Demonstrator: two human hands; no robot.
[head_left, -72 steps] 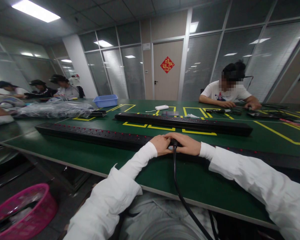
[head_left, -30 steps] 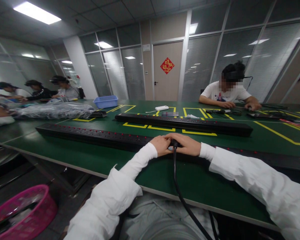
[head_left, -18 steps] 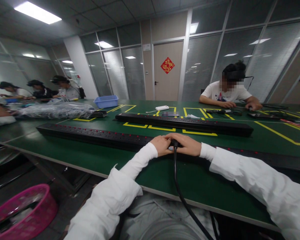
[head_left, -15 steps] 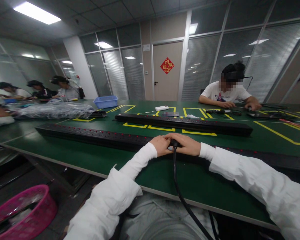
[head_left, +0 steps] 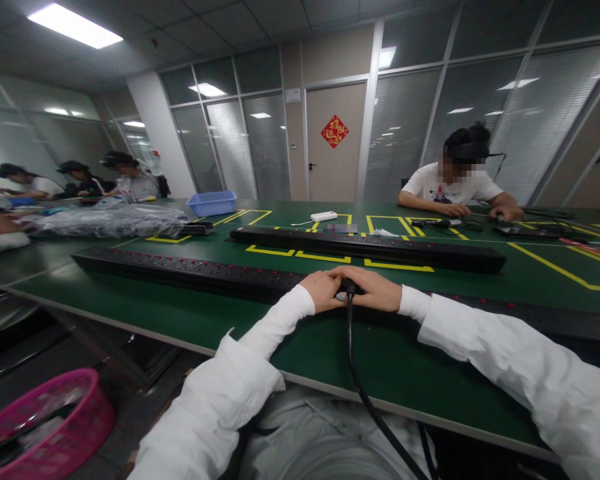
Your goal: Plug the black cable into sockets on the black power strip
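A long black power strip [head_left: 190,272] with red dots along its top lies across the table in front of me. Over its middle my two hands meet, fingers closed around a black power plug [head_left: 349,286]. My left hand [head_left: 322,291] grips the plug from the left, while my right hand [head_left: 379,289] wraps it from the right. From the plug a thick black cable [head_left: 351,360] drops over the table edge towards my lap. My fingers hide most of the plug and where it meets the strip.
Behind lies a second black power strip [head_left: 370,247] on the green table [head_left: 280,347]. A white device [head_left: 323,216], a blue bin [head_left: 211,203] and plastic-wrapped goods [head_left: 110,220] are farther back. A pink basket [head_left: 55,427] stands lower left. A person [head_left: 455,183] works opposite.
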